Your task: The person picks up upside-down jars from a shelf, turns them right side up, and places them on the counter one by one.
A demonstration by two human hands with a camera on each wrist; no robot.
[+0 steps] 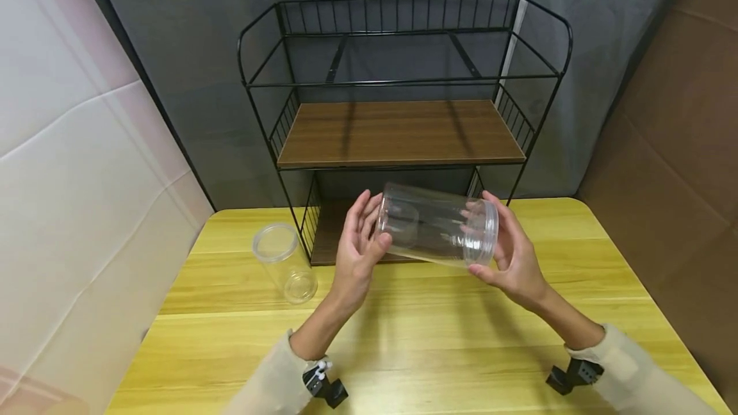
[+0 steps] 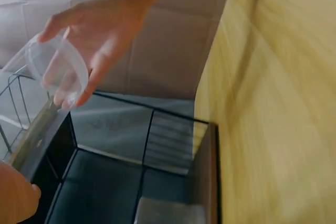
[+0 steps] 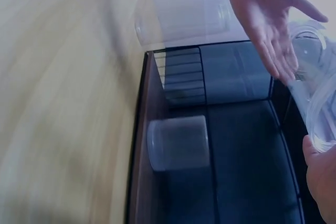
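Observation:
A clear plastic jar (image 1: 429,226) lies nearly sideways in the air between the two hands, in front of the rack. My right hand (image 1: 516,261) grips its ribbed, lidded end (image 1: 481,234), thumb below and fingers behind. At the other end is my left hand (image 1: 360,248), its fingers against the jar's base. The right wrist view shows that left hand (image 3: 268,24) with straight fingers and the thumb spread away. Another clear jar (image 1: 288,268) stands on the table, left of the left hand.
A black wire rack (image 1: 403,82) with a brown middle shelf (image 1: 403,133) stands at the table's back. One more clear jar (image 3: 178,142) is on its bottom shelf (image 1: 334,235), mostly hidden behind the held jar in the head view. The wooden table (image 1: 426,344) lies beneath the hands.

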